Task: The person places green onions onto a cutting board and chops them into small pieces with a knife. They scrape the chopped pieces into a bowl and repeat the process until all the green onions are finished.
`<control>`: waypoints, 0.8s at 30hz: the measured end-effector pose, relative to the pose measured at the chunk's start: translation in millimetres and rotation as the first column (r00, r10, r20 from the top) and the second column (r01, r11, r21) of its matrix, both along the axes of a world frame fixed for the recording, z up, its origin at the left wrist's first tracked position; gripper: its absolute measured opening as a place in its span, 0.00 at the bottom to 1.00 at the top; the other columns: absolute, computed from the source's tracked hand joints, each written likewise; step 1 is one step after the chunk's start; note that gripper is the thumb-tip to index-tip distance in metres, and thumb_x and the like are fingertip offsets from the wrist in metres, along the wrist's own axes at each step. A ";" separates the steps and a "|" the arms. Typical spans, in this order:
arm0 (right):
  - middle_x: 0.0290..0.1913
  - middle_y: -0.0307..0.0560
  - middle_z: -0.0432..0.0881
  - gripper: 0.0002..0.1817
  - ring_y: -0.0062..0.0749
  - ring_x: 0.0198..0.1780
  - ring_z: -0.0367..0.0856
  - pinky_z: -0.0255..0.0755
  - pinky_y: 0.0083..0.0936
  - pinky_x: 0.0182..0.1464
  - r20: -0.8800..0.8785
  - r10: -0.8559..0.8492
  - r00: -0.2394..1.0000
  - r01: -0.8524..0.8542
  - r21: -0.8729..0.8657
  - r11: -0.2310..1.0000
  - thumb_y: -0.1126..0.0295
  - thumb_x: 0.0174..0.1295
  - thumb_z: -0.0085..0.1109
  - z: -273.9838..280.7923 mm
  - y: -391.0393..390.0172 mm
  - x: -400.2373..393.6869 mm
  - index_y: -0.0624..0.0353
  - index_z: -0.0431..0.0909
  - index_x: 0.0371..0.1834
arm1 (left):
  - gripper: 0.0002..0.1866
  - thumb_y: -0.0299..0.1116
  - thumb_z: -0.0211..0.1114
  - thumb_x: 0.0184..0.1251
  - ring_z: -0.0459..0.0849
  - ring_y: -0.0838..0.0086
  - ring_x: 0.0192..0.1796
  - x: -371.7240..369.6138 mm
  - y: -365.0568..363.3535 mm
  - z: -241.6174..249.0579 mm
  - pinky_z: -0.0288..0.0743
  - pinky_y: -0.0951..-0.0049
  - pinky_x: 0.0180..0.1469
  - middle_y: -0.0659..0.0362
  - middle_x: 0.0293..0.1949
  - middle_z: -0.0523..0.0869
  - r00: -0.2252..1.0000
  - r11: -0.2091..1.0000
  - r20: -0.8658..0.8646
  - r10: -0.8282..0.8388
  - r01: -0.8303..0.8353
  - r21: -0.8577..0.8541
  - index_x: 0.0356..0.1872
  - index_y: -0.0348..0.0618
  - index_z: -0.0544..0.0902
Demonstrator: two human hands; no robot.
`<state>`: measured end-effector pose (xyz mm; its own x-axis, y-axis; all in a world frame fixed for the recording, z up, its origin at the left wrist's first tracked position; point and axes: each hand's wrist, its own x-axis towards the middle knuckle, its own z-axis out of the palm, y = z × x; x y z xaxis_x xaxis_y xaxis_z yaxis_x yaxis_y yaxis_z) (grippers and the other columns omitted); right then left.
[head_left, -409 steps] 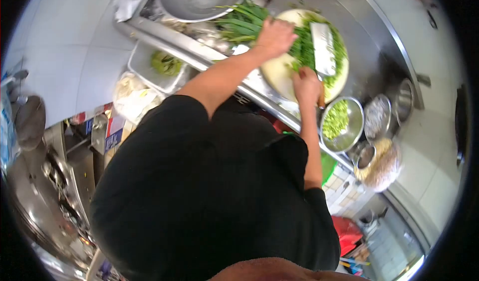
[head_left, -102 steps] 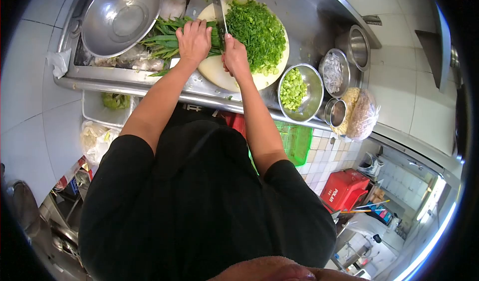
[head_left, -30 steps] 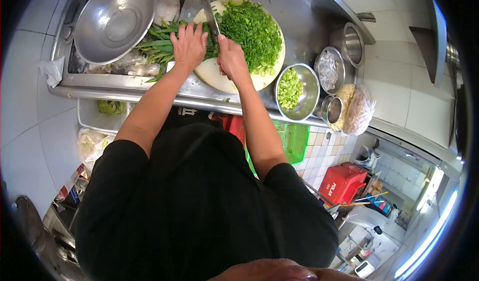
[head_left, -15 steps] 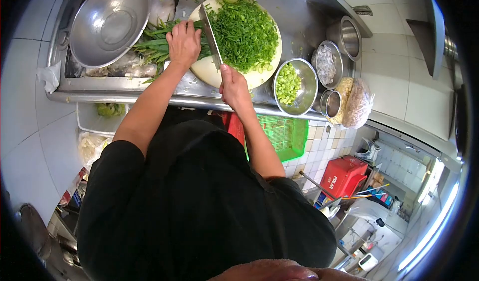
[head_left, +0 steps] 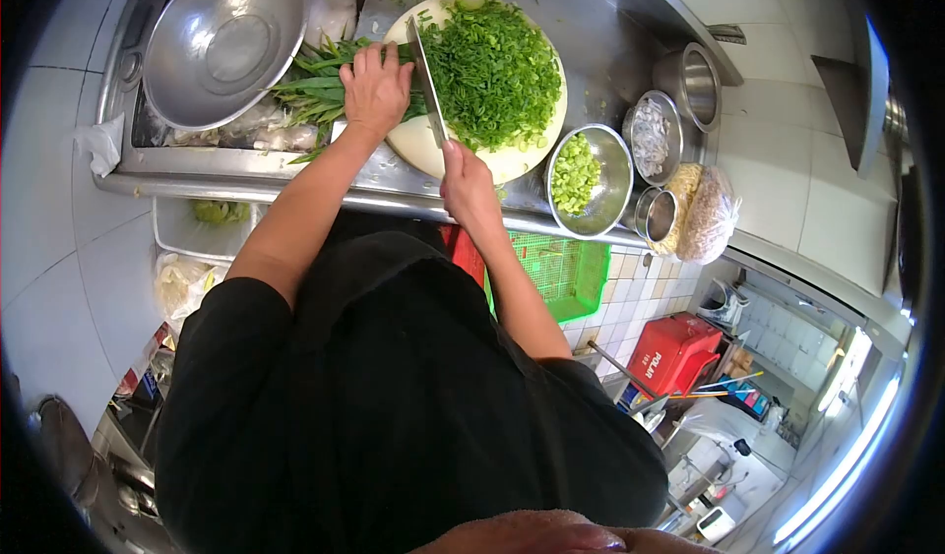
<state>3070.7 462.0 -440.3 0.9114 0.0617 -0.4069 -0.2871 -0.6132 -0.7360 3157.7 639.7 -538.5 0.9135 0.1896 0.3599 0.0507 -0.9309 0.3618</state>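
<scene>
Long green stalks [head_left: 315, 96] lie across the left edge of a round pale cutting board [head_left: 418, 146]. My left hand [head_left: 376, 90] is closed over them, pressing them down beside the blade. In my right hand [head_left: 467, 182] is the handle of a knife [head_left: 428, 87], whose blade stands on edge between the stalks and a large heap of chopped greens [head_left: 492, 72]. The heap covers most of the board's right side. A steel bowl [head_left: 615, 185] with pale green chopped pieces [head_left: 574, 175] sits just right of the board.
A large empty metal bowl [head_left: 226, 47] rests at the left over the sink. Right of the board are a bowl of whitish pieces [head_left: 650, 136], a deeper steel bowl [head_left: 689, 87], small cups [head_left: 655, 215] and filled plastic bags [head_left: 711, 215]. A green crate [head_left: 561, 274] is below the counter.
The whole counter scene has shifted slightly right in view. Both hands keep their holds, with the knife still between the stalks and the chopped heap.
</scene>
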 end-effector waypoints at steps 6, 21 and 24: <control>0.19 0.44 0.76 0.29 0.29 0.15 0.75 0.72 0.32 0.18 -0.022 0.019 1.000 -0.017 0.080 0.997 0.47 0.85 0.41 -6.8 48.3 82.9 0.66 0.80 0.57 | 0.24 0.45 0.61 0.79 0.75 0.57 0.67 -1.6 2.5 1.9 0.63 0.49 0.63 0.52 0.64 0.80 0.999 1.000 -0.041 -0.023 0.023 0.008 0.67 0.43 0.83; 0.20 0.47 0.77 0.30 0.34 0.16 0.76 0.73 0.36 0.25 0.520 0.123 0.845 -0.117 -0.046 0.992 0.46 0.85 0.41 -64.9 12.4 21.3 0.64 0.82 0.48 | 0.24 0.44 0.59 0.79 0.73 0.57 0.70 1.5 4.7 -3.5 0.61 0.48 0.67 0.51 0.67 0.79 0.997 0.999 -0.070 -0.018 0.015 -0.038 0.68 0.42 0.81; 0.20 0.45 0.76 0.30 0.32 0.15 0.74 0.70 0.34 0.21 0.067 0.004 0.998 -0.011 0.096 0.995 0.45 0.84 0.42 -28.7 44.6 67.7 0.63 0.82 0.44 | 0.24 0.44 0.58 0.80 0.71 0.56 0.73 1.7 2.5 -5.1 0.61 0.43 0.68 0.51 0.68 0.78 0.998 1.000 -0.061 -0.026 0.025 -0.019 0.68 0.43 0.82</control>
